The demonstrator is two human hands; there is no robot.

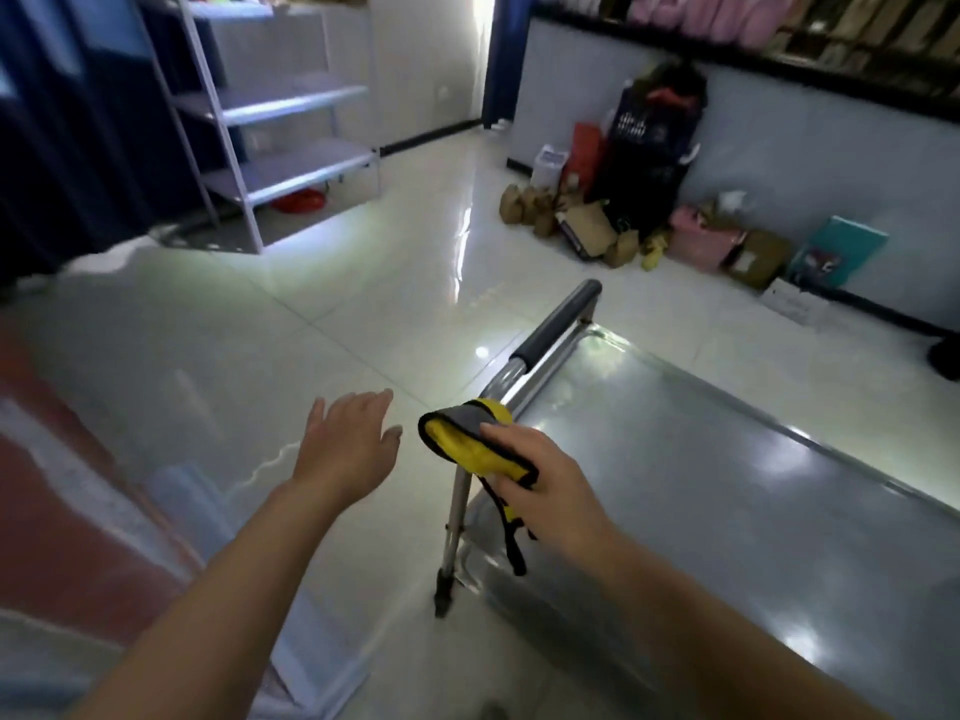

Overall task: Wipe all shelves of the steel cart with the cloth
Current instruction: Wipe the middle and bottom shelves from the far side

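Observation:
The steel cart (727, 485) stands at the right, its shiny top shelf tilted across the view. A dark-padded handle bar (563, 322) runs along its left end. My right hand (545, 485) grips a folded yellow and grey cloth (467, 439) at the cart's near left corner, over the frame tube. A black-edged strip of the cloth hangs down beside the cart leg. My left hand (348, 444) hovers over the floor left of the cart, fingers straight, holding nothing. The lower shelves are hidden beneath the top one.
A white shelving rack (270, 111) stands at the back left. Bags, boxes and a dark basket (649, 148) are piled along the right wall. Glossy tiled floor (363, 283) lies between them. A red strip (67, 511) runs along the floor at the left.

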